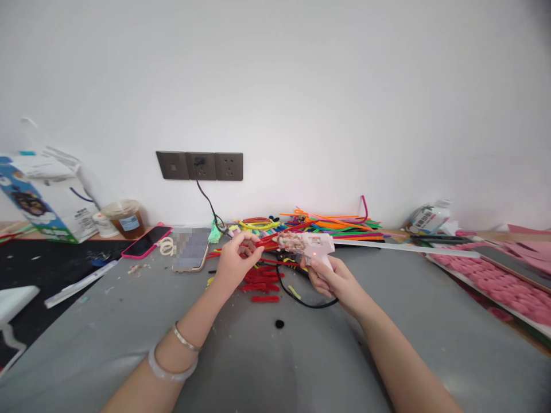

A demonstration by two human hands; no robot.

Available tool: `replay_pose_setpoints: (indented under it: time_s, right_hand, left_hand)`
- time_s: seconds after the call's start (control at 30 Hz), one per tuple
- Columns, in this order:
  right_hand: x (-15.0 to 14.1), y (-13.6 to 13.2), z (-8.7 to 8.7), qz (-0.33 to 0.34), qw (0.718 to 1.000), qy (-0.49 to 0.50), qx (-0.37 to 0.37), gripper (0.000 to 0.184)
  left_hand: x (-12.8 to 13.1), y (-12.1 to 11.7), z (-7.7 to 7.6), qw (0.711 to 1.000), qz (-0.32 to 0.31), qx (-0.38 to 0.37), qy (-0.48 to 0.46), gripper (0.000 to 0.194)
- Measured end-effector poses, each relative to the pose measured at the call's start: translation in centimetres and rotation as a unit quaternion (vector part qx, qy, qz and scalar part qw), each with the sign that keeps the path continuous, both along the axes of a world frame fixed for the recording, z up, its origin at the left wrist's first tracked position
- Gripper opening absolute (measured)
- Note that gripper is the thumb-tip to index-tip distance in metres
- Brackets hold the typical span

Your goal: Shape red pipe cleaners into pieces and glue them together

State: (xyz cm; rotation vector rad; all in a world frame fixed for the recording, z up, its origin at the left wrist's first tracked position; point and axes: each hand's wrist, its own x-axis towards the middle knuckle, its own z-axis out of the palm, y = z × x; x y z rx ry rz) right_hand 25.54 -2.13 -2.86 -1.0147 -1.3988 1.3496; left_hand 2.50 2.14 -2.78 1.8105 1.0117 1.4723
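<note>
My right hand is wrapped round the grip of a pale pink glue gun, its nozzle pointing left. My left hand pinches a short red pipe-cleaner piece at its fingertips, held right at the gun's nozzle. Below both hands several cut red pieces lie on the grey table. The gun's black cord loops across the table under my right hand. A bangle and a bracelet sit on my left wrist.
A heap of coloured pipe cleaners lies along the wall behind the hands. Two phones, a drink cup and a printed box stand at left. Trays of pink pieces and a long white strip fill the right. Wall sockets sit above.
</note>
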Motion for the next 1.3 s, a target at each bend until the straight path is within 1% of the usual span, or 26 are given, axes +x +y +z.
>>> replay_pose_setpoints:
  time_s: [0.3,0.47,0.53,0.63,0.77,0.87,1.3]
  right_hand:
    - [0.16,0.07,0.00,-0.026,0.999,-0.018,0.009,0.050]
    - [0.13,0.17,0.12,-0.053,0.999,-0.010,0.007,0.050]
    - [0.18,0.09,0.22,-0.047,0.999,0.001,0.013,0.050]
    - [0.23,-0.13,0.29,-0.021,0.999,0.016,0.018,0.049]
    - [0.06,-0.36,0.24,0.018,1.000,0.007,0.005,0.048]
    - [-0.10,-0.39,0.22,0.036,0.999,0.002,-0.004,0.046]
    - [-0.16,-0.42,0.36,0.053,0.998,-0.021,-0.002,0.046]
  left_hand:
    - [-0.17,0.05,-0.18,1.000,0.023,0.005,0.005,0.007]
    - [-0.23,0.20,-0.20,1.000,0.018,0.009,-0.002,0.007]
    - [-0.21,0.15,-0.11,1.000,0.020,0.007,0.000,0.008]
    - [-0.11,0.02,0.00,1.000,0.020,-0.004,0.006,0.009]
    - [0.11,-0.04,-0.01,1.000,0.013,-0.010,0.013,0.011]
    - [0.22,-0.03,-0.03,1.000,0.012,-0.011,0.020,0.012]
    - [0.24,0.06,-0.28,1.000,-0.004,-0.014,0.027,0.013]
